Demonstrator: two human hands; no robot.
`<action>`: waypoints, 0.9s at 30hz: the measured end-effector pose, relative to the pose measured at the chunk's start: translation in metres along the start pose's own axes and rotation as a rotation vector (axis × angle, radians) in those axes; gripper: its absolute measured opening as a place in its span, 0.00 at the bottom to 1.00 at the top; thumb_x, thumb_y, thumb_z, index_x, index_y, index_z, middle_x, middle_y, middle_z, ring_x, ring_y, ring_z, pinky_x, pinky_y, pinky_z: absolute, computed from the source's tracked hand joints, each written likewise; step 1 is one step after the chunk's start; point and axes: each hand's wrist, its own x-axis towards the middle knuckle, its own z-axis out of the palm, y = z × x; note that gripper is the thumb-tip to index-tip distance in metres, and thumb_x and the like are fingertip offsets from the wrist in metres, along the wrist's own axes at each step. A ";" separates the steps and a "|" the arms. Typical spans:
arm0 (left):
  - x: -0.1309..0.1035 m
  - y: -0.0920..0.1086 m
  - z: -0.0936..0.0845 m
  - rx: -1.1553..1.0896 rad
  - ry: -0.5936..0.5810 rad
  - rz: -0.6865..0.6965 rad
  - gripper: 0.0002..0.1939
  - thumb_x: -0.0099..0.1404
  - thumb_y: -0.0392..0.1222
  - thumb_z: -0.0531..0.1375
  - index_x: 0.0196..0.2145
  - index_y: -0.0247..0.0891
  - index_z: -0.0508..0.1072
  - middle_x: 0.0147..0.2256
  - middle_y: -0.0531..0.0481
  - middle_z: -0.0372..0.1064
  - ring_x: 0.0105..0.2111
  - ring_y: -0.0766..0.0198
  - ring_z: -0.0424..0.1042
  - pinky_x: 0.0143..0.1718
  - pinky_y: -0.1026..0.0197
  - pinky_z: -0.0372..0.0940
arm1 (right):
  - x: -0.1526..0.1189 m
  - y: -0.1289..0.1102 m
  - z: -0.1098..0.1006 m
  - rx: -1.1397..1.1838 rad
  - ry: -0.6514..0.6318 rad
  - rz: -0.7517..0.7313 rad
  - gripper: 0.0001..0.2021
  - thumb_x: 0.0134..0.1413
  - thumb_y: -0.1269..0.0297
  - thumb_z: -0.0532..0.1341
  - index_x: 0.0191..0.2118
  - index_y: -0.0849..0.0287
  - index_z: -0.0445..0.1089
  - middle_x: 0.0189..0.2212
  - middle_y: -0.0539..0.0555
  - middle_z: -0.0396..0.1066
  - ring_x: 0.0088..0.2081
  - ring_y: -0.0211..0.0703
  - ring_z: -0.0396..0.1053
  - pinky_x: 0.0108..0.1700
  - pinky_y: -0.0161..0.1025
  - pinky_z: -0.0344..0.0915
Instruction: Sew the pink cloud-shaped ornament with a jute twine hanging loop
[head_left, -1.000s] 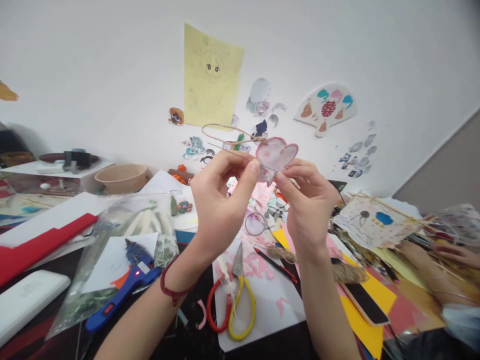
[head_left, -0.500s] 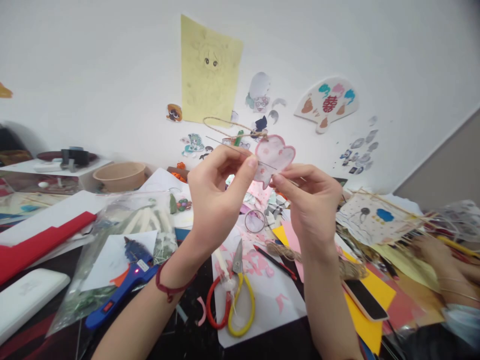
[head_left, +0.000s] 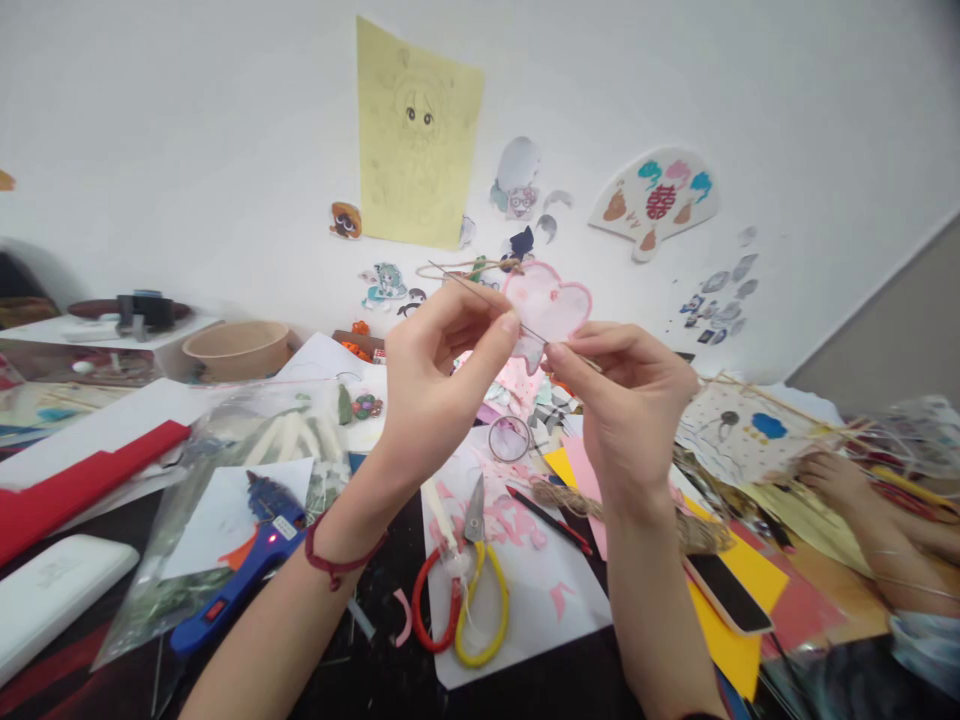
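Note:
My left hand (head_left: 442,370) pinches a thin dark wire (head_left: 466,287) between thumb and fingers, one end sticking out to the upper left. The wire runs across to my right hand (head_left: 630,390), whose thumb and fingertips are closed at the lower edge of a pale pink paper shape (head_left: 551,300) with a darker pink outline. A loop of brown twine (head_left: 457,268) hangs off the shape's upper left. Which fingers bear the paper's weight is partly hidden. Beneath the hands lie scissors (head_left: 474,590) with one red and one yellow handle, on white paper (head_left: 536,625) with pink scraps.
At the left are a blue glue gun (head_left: 259,560), a red strip (head_left: 97,485) and a white case (head_left: 64,600). On the right are a phone (head_left: 727,592), yellow paper (head_left: 731,650) and another person's hand (head_left: 836,480). A beige bowl (head_left: 236,350) stands near the wall.
The wire now tilts more steeply, its left end higher. The paper shape has turned slightly between my hands, and my right hand has shifted a little right. The other person's hand has moved up and left.

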 end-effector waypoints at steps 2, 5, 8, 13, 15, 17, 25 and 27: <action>0.000 -0.001 0.000 0.000 0.009 -0.002 0.05 0.67 0.44 0.66 0.35 0.42 0.75 0.34 0.51 0.73 0.32 0.67 0.73 0.34 0.63 0.71 | 0.000 0.000 -0.001 0.001 -0.004 -0.003 0.07 0.46 0.69 0.75 0.28 0.54 0.76 0.28 0.48 0.74 0.29 0.37 0.72 0.31 0.38 0.71; 0.000 -0.001 0.000 0.008 0.015 -0.006 0.05 0.67 0.44 0.66 0.35 0.42 0.75 0.34 0.51 0.74 0.33 0.67 0.74 0.34 0.63 0.71 | 0.000 0.000 -0.001 -0.007 -0.008 -0.005 0.07 0.46 0.69 0.74 0.28 0.54 0.76 0.28 0.48 0.74 0.29 0.37 0.72 0.31 0.38 0.70; 0.000 -0.001 0.000 -0.003 0.021 0.005 0.05 0.67 0.43 0.66 0.35 0.42 0.76 0.34 0.51 0.74 0.33 0.67 0.74 0.34 0.62 0.71 | 0.000 -0.001 -0.001 -0.002 -0.016 -0.010 0.07 0.47 0.70 0.74 0.28 0.54 0.76 0.28 0.47 0.74 0.29 0.37 0.72 0.31 0.38 0.70; -0.001 -0.001 0.000 -0.014 0.021 0.003 0.04 0.66 0.42 0.66 0.35 0.43 0.76 0.34 0.50 0.74 0.33 0.66 0.74 0.34 0.62 0.73 | 0.000 -0.001 0.000 0.004 -0.010 -0.005 0.07 0.46 0.71 0.74 0.28 0.54 0.77 0.28 0.47 0.74 0.29 0.37 0.72 0.31 0.38 0.71; -0.001 0.000 0.000 0.000 0.019 0.000 0.05 0.66 0.44 0.67 0.34 0.43 0.76 0.34 0.50 0.74 0.33 0.65 0.74 0.34 0.61 0.73 | 0.000 -0.002 0.000 0.000 -0.009 -0.002 0.07 0.46 0.71 0.74 0.28 0.54 0.77 0.28 0.47 0.74 0.29 0.37 0.72 0.31 0.38 0.71; -0.001 0.001 0.000 0.010 0.022 0.002 0.05 0.66 0.44 0.67 0.34 0.42 0.76 0.33 0.50 0.74 0.32 0.65 0.74 0.33 0.62 0.73 | -0.001 -0.002 0.000 0.006 -0.011 -0.002 0.07 0.46 0.72 0.73 0.28 0.54 0.77 0.28 0.47 0.74 0.29 0.36 0.72 0.31 0.38 0.72; 0.001 0.000 0.001 -0.051 0.023 0.057 0.02 0.66 0.35 0.65 0.34 0.39 0.76 0.32 0.52 0.73 0.31 0.69 0.72 0.34 0.66 0.72 | 0.000 -0.001 -0.001 0.033 -0.030 0.006 0.08 0.46 0.74 0.73 0.28 0.55 0.76 0.28 0.48 0.74 0.30 0.36 0.72 0.32 0.37 0.71; 0.000 0.000 0.001 -0.064 0.024 0.058 0.02 0.66 0.34 0.65 0.34 0.39 0.76 0.32 0.53 0.72 0.31 0.70 0.72 0.33 0.67 0.72 | 0.000 -0.001 -0.001 0.041 -0.032 0.004 0.08 0.46 0.75 0.73 0.28 0.55 0.77 0.29 0.48 0.74 0.30 0.36 0.72 0.32 0.37 0.71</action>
